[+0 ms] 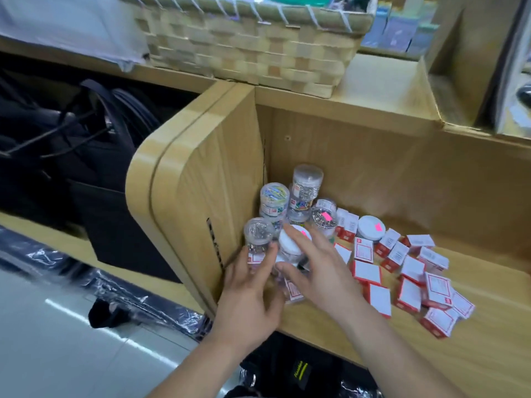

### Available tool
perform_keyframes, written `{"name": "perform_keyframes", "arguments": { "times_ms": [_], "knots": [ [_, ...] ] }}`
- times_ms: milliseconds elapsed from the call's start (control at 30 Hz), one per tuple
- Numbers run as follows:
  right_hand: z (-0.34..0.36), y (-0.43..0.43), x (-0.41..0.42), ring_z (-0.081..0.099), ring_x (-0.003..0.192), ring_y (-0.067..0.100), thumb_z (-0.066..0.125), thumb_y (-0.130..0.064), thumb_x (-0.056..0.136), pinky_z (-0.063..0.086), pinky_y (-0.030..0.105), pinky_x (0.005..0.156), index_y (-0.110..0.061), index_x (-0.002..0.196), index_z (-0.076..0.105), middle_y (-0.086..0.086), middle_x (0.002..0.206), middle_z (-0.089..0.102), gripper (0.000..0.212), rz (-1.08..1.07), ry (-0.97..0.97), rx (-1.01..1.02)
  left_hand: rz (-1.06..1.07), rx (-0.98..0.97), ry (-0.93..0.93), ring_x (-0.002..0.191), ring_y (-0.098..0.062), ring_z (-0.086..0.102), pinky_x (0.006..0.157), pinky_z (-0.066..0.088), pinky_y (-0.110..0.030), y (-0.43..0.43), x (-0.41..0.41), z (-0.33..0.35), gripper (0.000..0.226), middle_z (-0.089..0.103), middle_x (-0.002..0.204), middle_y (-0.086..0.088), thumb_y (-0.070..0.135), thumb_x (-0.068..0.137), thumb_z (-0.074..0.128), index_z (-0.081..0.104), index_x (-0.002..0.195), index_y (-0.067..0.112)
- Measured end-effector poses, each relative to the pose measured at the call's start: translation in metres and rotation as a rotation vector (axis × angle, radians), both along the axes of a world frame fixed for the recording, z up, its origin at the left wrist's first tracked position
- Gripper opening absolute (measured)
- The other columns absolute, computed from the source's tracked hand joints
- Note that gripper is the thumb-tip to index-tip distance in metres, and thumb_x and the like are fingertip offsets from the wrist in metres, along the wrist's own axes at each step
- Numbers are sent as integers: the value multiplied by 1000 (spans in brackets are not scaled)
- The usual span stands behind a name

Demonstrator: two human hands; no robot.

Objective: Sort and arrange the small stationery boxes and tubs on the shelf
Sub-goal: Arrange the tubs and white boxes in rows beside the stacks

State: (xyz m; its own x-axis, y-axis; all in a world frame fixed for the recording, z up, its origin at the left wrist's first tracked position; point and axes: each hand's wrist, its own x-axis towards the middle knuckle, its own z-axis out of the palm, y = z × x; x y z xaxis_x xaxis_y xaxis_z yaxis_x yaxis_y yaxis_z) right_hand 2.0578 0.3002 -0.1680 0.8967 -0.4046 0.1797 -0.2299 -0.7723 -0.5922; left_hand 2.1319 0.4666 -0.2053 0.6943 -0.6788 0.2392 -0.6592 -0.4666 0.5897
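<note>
We judge the sorting about half done. The clear tubs [274, 196] are gathered and stacked in the back left corner of the shelf [431, 354], tight against the side panel [201, 173] - probably so the wall props the stacks and stops the round ones rolling. The red-and-white boxes [368, 272] lie loose to the right at all angles, some flat and some on edge, with one white-lidded tub [370, 227] stranded among them; these look not yet arranged.

Both hands work at the front of the tub cluster. The right hand [324, 271] arches over a white-capped tub [290, 245], its fingers spread across the lid and the thumb curled against the side, so it grips the tub from above, seemingly to seat it in the group. The left hand [247, 300] lays nearly straight fingers against the silver-clip tub [257, 229] beside it. It holds nothing, and we take it to be steadying the neighbour.

The shelf is pale wood-grain board with a rounded end panel. On the ledge above sits a woven basket [244, 53]. Left of the unit hang black bags [86, 156], over a glossy grey floor [43, 326] - it looks like a shop.
</note>
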Motion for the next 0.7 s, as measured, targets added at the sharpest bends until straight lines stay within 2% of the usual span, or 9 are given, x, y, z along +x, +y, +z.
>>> {"name": "perform_keyframes", "arguments": {
  "times_ms": [100,167,233,300,400,500,567,700],
  "knots": [
    [-5,-4,-7,58,118,11,72,-46,85,53,39,91,-43,136,45,-16,132,56,58,-105,-81,53,-1,-93,60,131,-22,49,105,47,-40,3,8,-4,79,36,149,-3,46,86,68,32,156,40],
    [-7,-7,-16,59,111,8,76,-38,85,55,39,82,-44,130,47,-22,126,53,54,-192,-118,64,8,-81,66,140,-27,43,109,45,-41,1,6,-9,82,30,157,-7,56,83,68,34,156,39],
    [-8,-13,-27,59,107,10,75,-34,85,56,39,79,-47,128,45,-19,123,51,54,-267,-115,63,13,-52,45,146,-32,37,113,43,-42,-3,1,-12,85,20,164,-11,68,77,67,39,153,41],
    [-6,-22,-41,59,108,17,78,-30,83,55,41,81,-43,128,47,-11,121,54,56,-340,-89,13,24,-40,41,147,-29,37,112,44,-39,-6,-1,-14,83,16,166,-10,72,75,66,44,149,42],
    [-9,-43,-65,60,105,30,83,-31,77,53,44,83,-29,128,55,2,112,62,57,-469,-28,-169,38,-53,50,144,-29,42,110,43,-30,-11,-5,-15,77,16,165,-11,71,77,65,48,147,42],
    [-19,-61,-86,59,104,37,85,-30,75,51,47,84,-22,126,59,8,110,66,58,-567,31,-214,15,-101,109,152,-27,29,114,40,-33,-20,-16,-18,74,8,166,-9,64,81,69,46,148,42],
    [-27,-68,-95,57,112,38,82,-30,79,49,49,89,-18,130,58,12,119,64,57,-576,40,-217,-5,-113,132,154,-27,22,118,37,-38,-28,-27,-20,75,2,166,-6,58,83,73,43,150,43],
    [-13,-48,-92,40,139,39,75,-31,86,39,51,109,-15,139,55,18,148,43,58,-471,-159,-192,-29,-132,166,148,-28,33,115,39,-40,-42,-51,-13,74,7,163,-4,44,87,72,35,152,47]
  ]
}}
